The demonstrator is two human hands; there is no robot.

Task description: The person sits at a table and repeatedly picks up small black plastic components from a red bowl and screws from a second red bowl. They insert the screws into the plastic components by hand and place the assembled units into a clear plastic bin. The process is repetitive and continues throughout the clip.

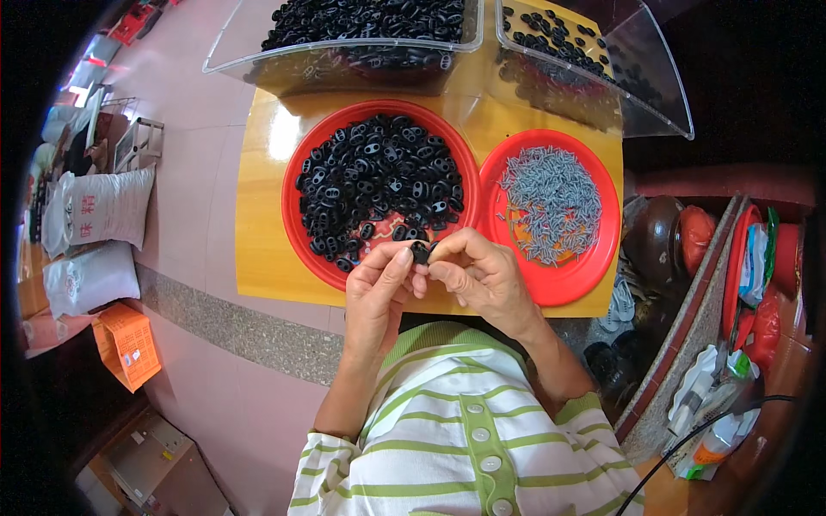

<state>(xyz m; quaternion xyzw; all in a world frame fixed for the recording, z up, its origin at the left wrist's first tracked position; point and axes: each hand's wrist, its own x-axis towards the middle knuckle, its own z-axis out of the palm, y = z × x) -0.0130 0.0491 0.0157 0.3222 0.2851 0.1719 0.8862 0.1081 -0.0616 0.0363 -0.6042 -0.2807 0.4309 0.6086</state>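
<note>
Just over the near edge of a red round tray (292, 215), my two hands meet at a small black plastic piece (420, 253). My left hand (377, 288) pinches it between thumb and fingertips. From the other side my right hand (482, 279) closes its thumb and forefinger on it; whether it also holds a smaller part is hidden. Many loose black oval pieces with two holes (370, 172) fill the red tray. To its right, a red plate (602, 249) holds a heap of small grey metal parts (551, 202), thin and short like springs or pins.
Two transparent bins with black pieces, a fuller left one (344, 52) and a right one (602, 77), stand at the table's far side. The yellow wooden table (258, 249) ends before my body. White sacks (103, 206) and an orange basket (127, 344) lie on the left.
</note>
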